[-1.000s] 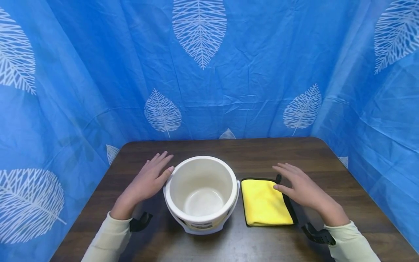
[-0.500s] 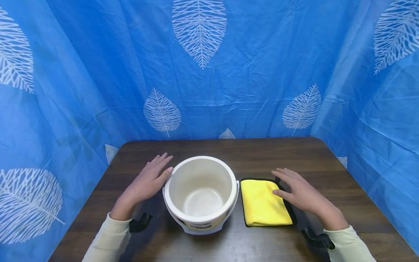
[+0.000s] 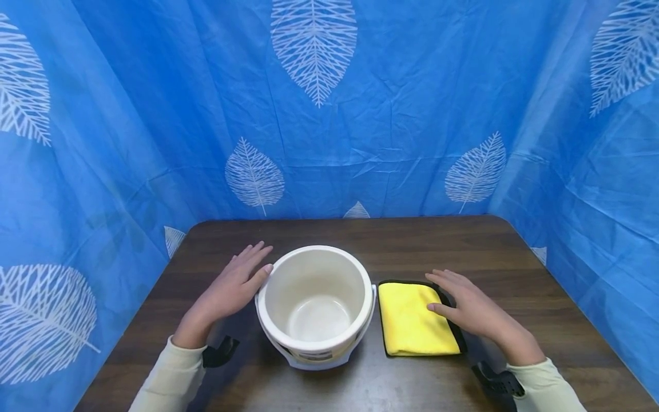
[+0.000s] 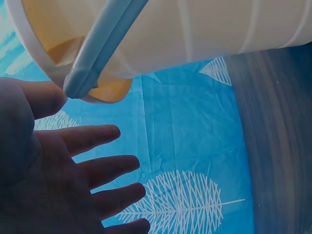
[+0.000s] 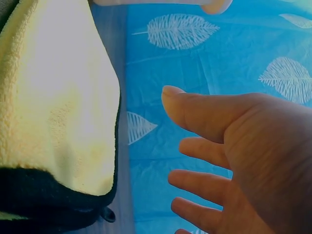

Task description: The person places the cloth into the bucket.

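A cream-white bucket [image 3: 314, 346] stands upright on the table, its inside bare down to the bottom. Its pale handle [image 4: 105, 48] hangs down along the side in the left wrist view. Beside the bucket's left rim is my left hand [image 3: 229, 289], fingers spread and straight; the thumb tip is at the rim, and I cannot tell if it touches. A folded yellow cloth [image 3: 414, 320] with black edging lies flat right of the bucket. Over the cloth's right side hovers my right hand [image 3: 473, 306], fingers extended, holding nothing. The right wrist view shows the hand apart from the cloth.
The dark wooden table [image 3: 412, 383] has rounded far corners. A blue curtain [image 3: 329, 143] with white leaf prints hangs behind it and along both sides. Each wrist wears a black strap, such as the right strap [image 3: 496, 380].
My right hand has sunk slightly toward the cloth and the near side of the table. The left hand, bucket and cloth have stayed about where they were.
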### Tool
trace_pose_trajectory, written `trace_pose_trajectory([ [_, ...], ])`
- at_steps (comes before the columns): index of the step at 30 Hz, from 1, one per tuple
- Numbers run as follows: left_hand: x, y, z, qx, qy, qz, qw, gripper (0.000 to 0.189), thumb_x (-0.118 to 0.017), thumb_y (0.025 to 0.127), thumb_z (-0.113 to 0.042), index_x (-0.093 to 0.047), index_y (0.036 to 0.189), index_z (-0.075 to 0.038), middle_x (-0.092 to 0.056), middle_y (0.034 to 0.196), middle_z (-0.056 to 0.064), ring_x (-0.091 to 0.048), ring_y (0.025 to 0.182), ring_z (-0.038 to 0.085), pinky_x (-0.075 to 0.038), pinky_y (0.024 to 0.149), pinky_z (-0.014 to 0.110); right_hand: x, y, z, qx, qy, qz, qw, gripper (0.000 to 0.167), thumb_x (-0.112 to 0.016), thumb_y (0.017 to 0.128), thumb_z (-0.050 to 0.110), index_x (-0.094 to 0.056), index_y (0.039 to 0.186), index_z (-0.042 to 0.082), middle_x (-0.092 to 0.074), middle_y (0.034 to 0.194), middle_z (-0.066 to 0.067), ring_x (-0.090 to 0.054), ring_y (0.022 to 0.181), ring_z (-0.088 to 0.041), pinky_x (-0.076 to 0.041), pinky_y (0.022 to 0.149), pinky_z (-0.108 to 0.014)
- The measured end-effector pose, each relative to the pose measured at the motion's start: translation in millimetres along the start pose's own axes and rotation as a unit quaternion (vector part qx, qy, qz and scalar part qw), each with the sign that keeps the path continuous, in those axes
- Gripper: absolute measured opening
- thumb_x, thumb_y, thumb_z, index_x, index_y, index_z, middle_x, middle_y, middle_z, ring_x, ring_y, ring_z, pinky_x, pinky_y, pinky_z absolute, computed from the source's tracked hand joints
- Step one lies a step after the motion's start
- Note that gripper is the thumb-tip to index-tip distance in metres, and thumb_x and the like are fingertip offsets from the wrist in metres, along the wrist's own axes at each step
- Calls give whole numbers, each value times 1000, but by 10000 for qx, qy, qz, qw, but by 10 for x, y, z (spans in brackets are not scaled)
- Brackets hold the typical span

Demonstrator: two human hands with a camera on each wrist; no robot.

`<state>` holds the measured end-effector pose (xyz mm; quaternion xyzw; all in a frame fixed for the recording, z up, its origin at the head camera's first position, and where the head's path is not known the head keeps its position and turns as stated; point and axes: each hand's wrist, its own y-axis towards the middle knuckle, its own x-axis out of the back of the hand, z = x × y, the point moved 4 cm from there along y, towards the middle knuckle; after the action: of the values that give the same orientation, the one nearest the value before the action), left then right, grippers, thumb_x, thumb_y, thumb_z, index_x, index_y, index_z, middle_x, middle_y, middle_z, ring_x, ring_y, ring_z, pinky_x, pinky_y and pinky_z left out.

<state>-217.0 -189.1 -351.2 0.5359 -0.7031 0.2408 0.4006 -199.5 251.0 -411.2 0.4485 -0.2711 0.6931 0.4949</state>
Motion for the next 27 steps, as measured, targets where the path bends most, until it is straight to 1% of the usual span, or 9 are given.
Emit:
trace_pose_trajectory([
  [4,-3,-8,3,3,10,-16,10000,60,-45,108,-40,-40,154,-1,-27,162,24,-13,151,45,-4,117,68,-30,-11,-1,-64,36,53,10000,65,-76,93,28,-51,146,0,-44,150,-27,-32,139,-53,-33,103,-74],
  [8,3,-17,2,4,5,-35,10000,60,-45,108,-39,-40,154,-1,-27,162,24,-13,151,46,-4,117,68,-53,-8,6,-54,4,24,10000,66,-76,93,29,-51,146,0,-45,150,-27,-33,138,-54,-33,102,-74],
  [14,-7,-2,9,5,-95,34,9999,60,-44,109,-40,-39,154,-1,-26,162,24,-12,151,45,-4,117,68,-90,-15,-15,-158,-79,60,9998,66,-76,92,29,-51,146,1,-46,150,-27,-34,139,-53,-34,103,-73],
  [20,-17,1,2,45,-224,138,9996,62,-44,109,-42,-39,155,-2,-26,163,24,-11,151,46,-5,117,68,-145,-26,-46,-161,-59,81,9998,65,-77,91,28,-53,145,1,-47,149,-27,-35,138,-53,-35,103,-72],
  [27,-28,-24,10,9,-320,135,9994,60,-42,109,-41,-39,155,-1,-25,163,24,-11,151,46,-5,117,67,-198,-37,-67,-172,-27,141,9997,66,-76,92,31,-52,145,1,-47,148,-27,-35,138,-53,-35,103,-71],
])
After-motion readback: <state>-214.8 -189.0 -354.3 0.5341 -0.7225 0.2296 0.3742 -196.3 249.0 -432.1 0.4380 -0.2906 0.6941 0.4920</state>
